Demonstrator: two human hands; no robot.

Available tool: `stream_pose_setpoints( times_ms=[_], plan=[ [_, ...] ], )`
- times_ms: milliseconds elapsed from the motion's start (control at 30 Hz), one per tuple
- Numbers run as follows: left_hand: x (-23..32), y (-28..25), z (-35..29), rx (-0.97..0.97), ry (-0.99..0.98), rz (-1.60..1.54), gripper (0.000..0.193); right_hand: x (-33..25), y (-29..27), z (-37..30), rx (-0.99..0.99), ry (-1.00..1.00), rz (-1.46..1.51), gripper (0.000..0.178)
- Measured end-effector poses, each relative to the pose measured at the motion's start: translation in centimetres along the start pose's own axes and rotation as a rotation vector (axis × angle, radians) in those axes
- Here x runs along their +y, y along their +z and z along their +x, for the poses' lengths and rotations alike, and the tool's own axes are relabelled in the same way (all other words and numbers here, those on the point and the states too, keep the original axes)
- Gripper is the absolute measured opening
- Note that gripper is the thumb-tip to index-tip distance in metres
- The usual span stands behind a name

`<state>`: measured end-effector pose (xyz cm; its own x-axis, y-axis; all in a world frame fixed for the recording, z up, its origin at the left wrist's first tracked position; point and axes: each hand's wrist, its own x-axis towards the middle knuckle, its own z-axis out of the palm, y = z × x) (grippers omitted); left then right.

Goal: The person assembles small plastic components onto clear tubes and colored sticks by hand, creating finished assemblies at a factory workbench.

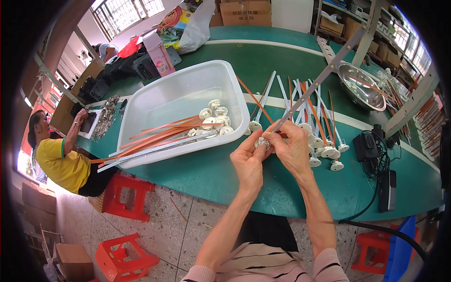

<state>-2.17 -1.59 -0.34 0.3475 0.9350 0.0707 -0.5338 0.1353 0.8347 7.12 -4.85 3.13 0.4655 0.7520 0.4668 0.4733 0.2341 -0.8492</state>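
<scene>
Fisheye looked down from the wearer's head

The left 1 of 2 side-by-side cameras faced down and forward, its view upright. Near it, the left hand (pixel 247 164) and right hand (pixel 291 146) fell close to mid-frame; the green table (pixel 202 174) stretched ahead, and a window (pixel 126 16) stood far off, up by the dark rim.

Printed characters (pixel 246 12) on brown cardboard box (pixel 246 19)

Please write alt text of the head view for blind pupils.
A person's left hand and right hand hold a small pale part over a green table. A whitish tub stands left; white discs with strips lie right.
</scene>
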Motion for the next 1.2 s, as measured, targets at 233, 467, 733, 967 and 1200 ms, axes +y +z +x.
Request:
stream_pose_setpoints(
  times_ms=[233,467,733,967,1200],
  plan=[
    [-0.1,-0.2,-0.1,0.025,0.012,0.033,0.034,0.7,0.4,-0.1,0.002,-0.097,-0.045,0.008],
    [0.6,0.2,-0.6,0.087,0.032,0.037,0.037,0.2,0.2,-0.1,-0.066,-0.044,-0.001,0.005],
    [0.7,0.2,-0.8,0.091,0.106,0.160,0.039,0.2,-0.3,0.3,-0.123,-0.075,-0.102,0.008],
    [0.6,0.4,-0.9,0.056,0.188,0.190,0.038,0.5,-0.2,0.3,-0.142,-0.095,-0.111,0.008],
    [0.1,0.0,-0.7,0.018,0.192,0.101,0.038,0.3,-0.3,0.3,-0.102,-0.013,-0.027,0.008]
  ],
)
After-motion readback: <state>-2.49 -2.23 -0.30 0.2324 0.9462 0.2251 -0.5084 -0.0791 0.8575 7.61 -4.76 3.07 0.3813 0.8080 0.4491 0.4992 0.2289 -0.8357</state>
